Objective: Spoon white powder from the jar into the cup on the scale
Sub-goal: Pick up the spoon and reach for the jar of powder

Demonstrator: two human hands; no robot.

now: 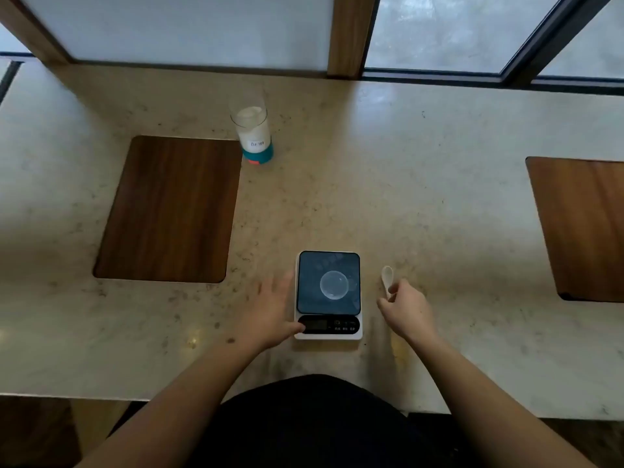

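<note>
On jar [252, 131] front, sm white label [258, 143], writing illegible

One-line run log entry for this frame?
phase: setup | left hand: at scale panel | right hand: holds spoon | cup: empty | jar: far, untouched

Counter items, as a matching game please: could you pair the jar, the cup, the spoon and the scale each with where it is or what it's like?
Things:
1. jar
2. cup
3. spoon
4. scale

Descriptions:
A. held in the right hand
B. empty, standing on the dark platform
C. far back, holding white powder
D. touched at its front left by the left hand

Pairs: 1-C, 2-B, 3-A, 4-D
</note>
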